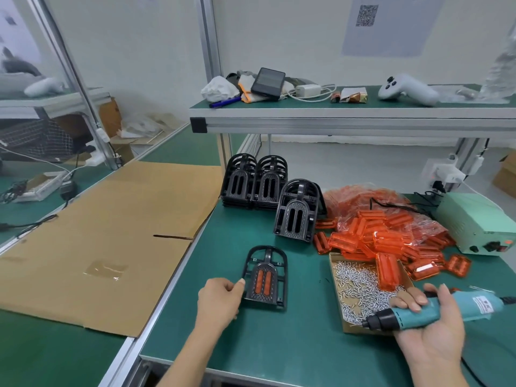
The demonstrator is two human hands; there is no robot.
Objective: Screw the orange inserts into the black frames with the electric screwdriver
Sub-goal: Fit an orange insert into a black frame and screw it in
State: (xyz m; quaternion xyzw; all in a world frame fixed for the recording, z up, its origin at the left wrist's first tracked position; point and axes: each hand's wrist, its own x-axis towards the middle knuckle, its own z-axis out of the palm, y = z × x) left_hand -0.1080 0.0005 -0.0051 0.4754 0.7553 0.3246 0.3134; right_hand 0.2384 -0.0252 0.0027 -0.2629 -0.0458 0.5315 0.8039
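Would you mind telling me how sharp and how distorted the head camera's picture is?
Head view: wide-angle bend bows the shelf edge and leans the posts; the frame and screwdriver near the hands are fairly sharp; the wall poster is soft; lighting is even, shadows faint.

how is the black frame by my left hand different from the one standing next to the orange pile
The frame by your left hand lies flat with orange showing in its two slots; the standing frame leans upright, slots empty. Your left hand touches the first; nothing touches the other. Both are the same black arched shape.
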